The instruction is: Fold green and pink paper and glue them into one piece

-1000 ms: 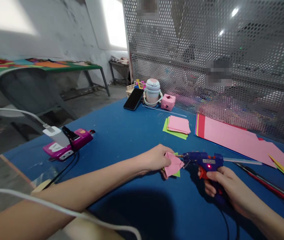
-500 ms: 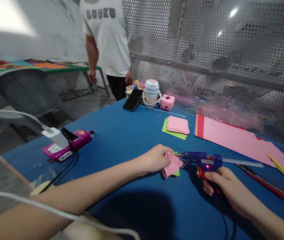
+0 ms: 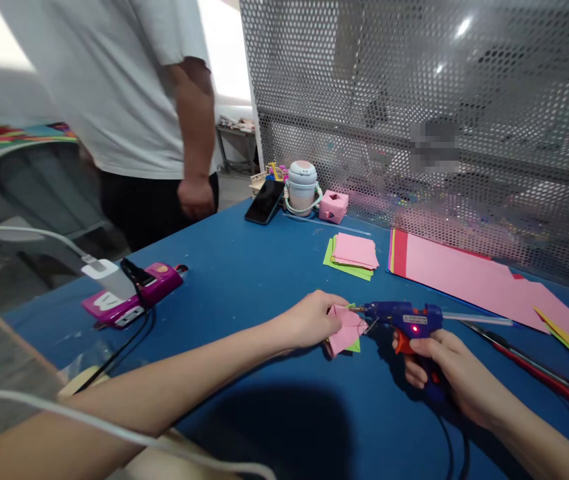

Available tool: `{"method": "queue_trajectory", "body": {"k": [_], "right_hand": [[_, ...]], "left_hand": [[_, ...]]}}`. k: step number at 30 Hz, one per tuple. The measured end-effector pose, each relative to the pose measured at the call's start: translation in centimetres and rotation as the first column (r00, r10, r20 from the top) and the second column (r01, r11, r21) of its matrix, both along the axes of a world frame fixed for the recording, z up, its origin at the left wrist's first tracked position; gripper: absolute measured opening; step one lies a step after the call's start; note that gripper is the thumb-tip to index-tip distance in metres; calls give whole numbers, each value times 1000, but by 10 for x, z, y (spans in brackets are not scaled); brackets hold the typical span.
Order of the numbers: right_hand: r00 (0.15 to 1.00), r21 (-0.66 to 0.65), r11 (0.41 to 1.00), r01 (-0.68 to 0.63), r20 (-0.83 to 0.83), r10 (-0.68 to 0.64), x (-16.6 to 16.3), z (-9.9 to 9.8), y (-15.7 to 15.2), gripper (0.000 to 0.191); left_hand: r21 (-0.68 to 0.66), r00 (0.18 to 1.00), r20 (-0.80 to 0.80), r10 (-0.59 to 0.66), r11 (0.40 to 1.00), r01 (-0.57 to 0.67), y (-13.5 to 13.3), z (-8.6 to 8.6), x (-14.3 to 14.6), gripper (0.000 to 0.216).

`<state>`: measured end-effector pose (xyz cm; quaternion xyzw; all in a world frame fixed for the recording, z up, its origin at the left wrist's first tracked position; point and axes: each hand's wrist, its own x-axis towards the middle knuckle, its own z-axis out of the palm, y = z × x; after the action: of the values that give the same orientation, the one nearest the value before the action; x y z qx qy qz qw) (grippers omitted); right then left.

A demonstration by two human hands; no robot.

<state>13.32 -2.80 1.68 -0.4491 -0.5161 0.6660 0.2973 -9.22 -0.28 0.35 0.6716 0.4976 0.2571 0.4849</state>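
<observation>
- Presently, the left hand [image 3: 314,321] pinches a folded pink paper [image 3: 346,331], with green paper [image 3: 355,346] showing behind it. This piece is in front of the person, over the blue table [image 3: 244,267]; whether it touches the surface, I cannot tell.
- The right hand [image 3: 441,363] is wrapped around the handle of the glue gun [image 3: 407,316], whose red light is lit. A finger lies near the orange trigger [image 3: 404,344], but how hard it presses is not visible.
- The nozzle [image 3: 359,309] is at the edge of the paper, near the left fingers. If it slips toward them, hot metal or glue could burn the skin, I think.
- Too strong a squeeze could push out excess glue, which may soak or wrinkle such thin paper.
- A thin wire [image 3: 372,327] under the barrel reaches close to the pink corner; it could perhaps catch and bend it.
- If the pinch loosens, the two colours could slide and be glued crooked.
- The black cord [image 3: 450,443] hangs below the right hand; a pull on it might jerk the tip.
- A co-worker [image 3: 129,100] stands beyond the table; a bump against it could disturb the aim.
</observation>
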Motion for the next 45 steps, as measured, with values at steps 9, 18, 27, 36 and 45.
{"method": "queue_trajectory", "body": {"k": [9,18,27,36,45], "right_hand": [[999,-22,1000,-20,-48,19,2,-1,1,17],[999,45,999,-28,36,27,1,1,0,21],[999,-57,998,-21,-42,19,4,-1,3,19],[999,-25,999,-40,-15,40,7,0,8,20],[989,-31,990,-134,-72,132,16,-5,20,19]], "left_hand": [[-24,1000,16,-26,999,27,0,-2,0,38],[-45,999,48,-1,999,3,-3,2,1,40],[0,1000,11,1,1000,-1,-2,1,0,38],[-7,999,40,-33,999,33,-3,-2,-3,42],[-66,995,60,-80,994,84,-6,11,-3,40]]}}
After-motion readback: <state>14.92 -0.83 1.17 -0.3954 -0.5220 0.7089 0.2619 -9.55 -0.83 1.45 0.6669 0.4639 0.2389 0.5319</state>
